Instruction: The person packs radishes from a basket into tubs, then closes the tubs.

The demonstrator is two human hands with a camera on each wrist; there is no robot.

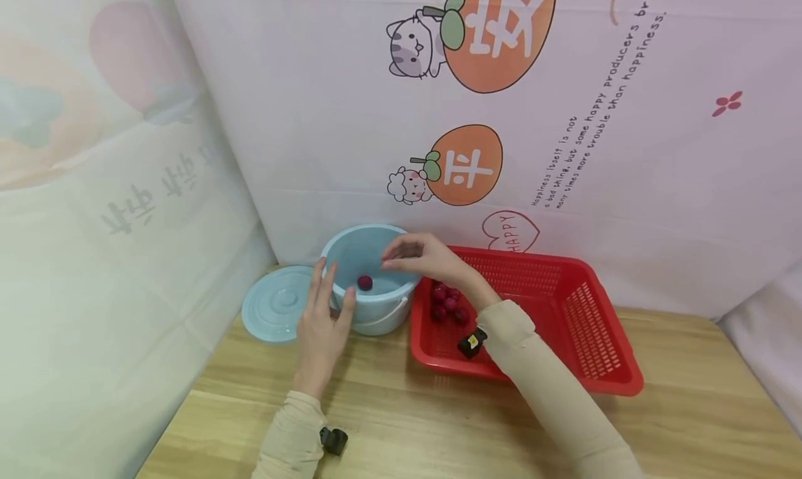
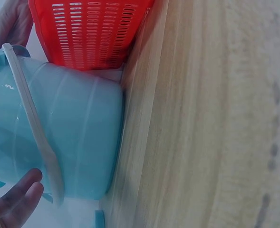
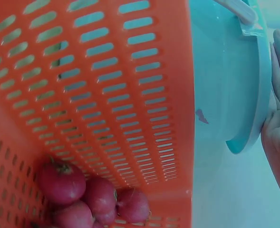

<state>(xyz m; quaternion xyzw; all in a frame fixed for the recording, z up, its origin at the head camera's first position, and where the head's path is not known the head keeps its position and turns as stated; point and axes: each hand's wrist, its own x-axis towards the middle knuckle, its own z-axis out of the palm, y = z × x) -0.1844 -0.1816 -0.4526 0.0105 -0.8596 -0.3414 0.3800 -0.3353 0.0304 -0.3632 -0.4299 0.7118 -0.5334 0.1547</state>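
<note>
In the head view my left hand [image 1: 322, 329] is at the near left side of a light blue bucket [image 1: 382, 319], fingers extended, fingertips right at the rim. The bucket's white handle [image 2: 35, 118] hangs down its side. My right hand [image 1: 426, 260] is above the bucket's opening with fingers loosely bent, and no object shows between them. One small, round, purplish-red vegetable like an onion [image 1: 365, 283] appears inside the bucket. Several more red onion-like vegetables [image 3: 100, 194] lie together in the left end of a red perforated basket [image 1: 610, 326], below my right forearm.
A light blue lid [image 1: 276, 305] lies left of the bucket. The basket stands close against the bucket's right side on a wooden table [image 1: 413, 423]. Behind them hangs a white printed cloth [image 1: 326, 117], with another pale cloth [image 1: 125, 270] at the left.
</note>
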